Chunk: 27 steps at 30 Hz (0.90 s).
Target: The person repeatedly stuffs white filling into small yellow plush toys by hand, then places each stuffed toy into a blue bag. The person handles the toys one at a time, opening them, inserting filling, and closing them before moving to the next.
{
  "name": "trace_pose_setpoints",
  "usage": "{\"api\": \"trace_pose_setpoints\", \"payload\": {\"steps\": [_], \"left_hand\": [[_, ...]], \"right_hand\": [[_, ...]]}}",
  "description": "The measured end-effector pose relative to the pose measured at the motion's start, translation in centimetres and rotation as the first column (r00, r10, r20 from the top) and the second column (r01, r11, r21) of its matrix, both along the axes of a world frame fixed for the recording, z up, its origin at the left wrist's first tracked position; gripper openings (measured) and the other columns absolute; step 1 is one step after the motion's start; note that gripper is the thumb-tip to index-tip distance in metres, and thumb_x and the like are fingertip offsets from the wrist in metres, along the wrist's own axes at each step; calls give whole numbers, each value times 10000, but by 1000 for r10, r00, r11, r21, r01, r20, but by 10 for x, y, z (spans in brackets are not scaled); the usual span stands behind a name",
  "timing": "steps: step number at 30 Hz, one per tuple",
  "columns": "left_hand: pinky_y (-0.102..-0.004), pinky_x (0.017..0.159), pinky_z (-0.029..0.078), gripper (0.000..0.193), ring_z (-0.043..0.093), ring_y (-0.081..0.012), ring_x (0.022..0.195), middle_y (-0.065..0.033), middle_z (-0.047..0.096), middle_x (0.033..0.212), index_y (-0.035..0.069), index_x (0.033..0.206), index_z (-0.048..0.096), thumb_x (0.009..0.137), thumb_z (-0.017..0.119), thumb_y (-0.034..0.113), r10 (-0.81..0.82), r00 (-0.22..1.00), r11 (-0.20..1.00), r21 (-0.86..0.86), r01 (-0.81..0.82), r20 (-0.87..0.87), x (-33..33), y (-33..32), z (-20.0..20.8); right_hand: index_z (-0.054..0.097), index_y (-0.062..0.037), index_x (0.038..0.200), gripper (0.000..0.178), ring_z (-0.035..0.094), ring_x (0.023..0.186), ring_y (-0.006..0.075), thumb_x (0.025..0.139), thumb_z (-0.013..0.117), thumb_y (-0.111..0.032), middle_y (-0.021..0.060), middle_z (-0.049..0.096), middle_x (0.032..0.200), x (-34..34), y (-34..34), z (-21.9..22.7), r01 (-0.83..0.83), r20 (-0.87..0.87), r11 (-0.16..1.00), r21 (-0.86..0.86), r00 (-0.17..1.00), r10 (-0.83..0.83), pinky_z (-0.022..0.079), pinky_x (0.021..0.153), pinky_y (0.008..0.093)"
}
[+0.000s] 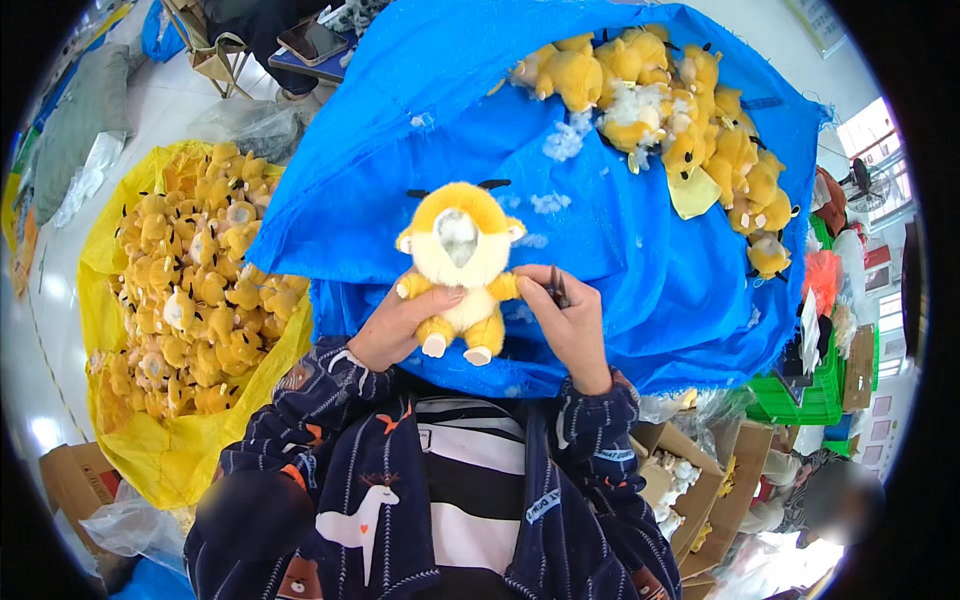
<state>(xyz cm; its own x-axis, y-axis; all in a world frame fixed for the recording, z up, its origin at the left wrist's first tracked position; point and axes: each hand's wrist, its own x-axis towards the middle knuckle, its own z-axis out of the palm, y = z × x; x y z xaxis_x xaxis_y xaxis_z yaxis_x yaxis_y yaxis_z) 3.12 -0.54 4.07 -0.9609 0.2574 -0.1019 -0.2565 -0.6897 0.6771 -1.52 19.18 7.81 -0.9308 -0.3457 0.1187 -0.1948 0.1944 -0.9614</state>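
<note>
In front of me a yellow and cream plush toy is held upright, facing me, with an open hole in its face that shows white stuffing. Its two feet hang down and thin black strands stick out from the top of its head. My left hand is closed round the toy's side, its thumb across the belly. With my right hand I pinch the toy's arm at the other side. A small dark metal tool is tucked in that hand; most of it is hidden, so its kind cannot be made out.
Blue sheeting covers the work surface, with tufts of white stuffing on it. Several yellow plush toys lie at its far right. A yellow sack full of them stands at left. Cardboard boxes and a green crate are at right.
</note>
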Motion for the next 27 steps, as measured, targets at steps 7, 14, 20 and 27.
{"api": "trace_pose_setpoints", "payload": {"steps": [7, 14, 20, 27], "left_hand": [[-284, 880, 453, 487, 560, -164, 1041, -83, 567, 1153, 5, 1262, 440, 801, 597, 9, 83, 994, 970, -225, -97, -70, 2, 7, 2], [-305, 763, 528, 444, 601, -188, 977, -92, 578, 1121, 14, 1244, 453, 825, 594, 37, 134, 989, 990, 28, -136, 61, -4, -3, 2], [-303, 839, 490, 475, 571, -196, 1041, -97, 556, 1161, 14, 1254, 438, 800, 574, -13, 142, 990, 988, -58, -143, -8, -3, -1, 2], [-312, 871, 471, 496, 559, -196, 1060, -92, 550, 1159, 19, 1250, 432, 775, 558, -50, 179, 984, 984, -11, -180, -14, -4, 7, -10]], "right_hand": [[611, 26, 971, 169, 492, 546, 36, 882, 573, -112, 30, 606, 731, 2, -12, -10, 225, 473, 896, -382, 881, -20, 390, 491, 198], [557, -43, 1174, 417, 515, 528, 72, 777, 681, -60, 2, 568, 703, 21, -10, -2, -107, -107, 993, 46, 988, 111, 393, 447, 214], [605, -65, 1046, 365, 573, 532, 200, 714, 746, -122, 52, 565, 668, 28, -15, -7, 47, -642, 898, 438, 716, 275, 454, 459, 303], [569, -31, 886, 221, 589, 511, 194, 757, 726, -118, 73, 577, 605, 27, -21, -23, 187, -154, 964, 188, 975, -160, 446, 463, 271]]}}
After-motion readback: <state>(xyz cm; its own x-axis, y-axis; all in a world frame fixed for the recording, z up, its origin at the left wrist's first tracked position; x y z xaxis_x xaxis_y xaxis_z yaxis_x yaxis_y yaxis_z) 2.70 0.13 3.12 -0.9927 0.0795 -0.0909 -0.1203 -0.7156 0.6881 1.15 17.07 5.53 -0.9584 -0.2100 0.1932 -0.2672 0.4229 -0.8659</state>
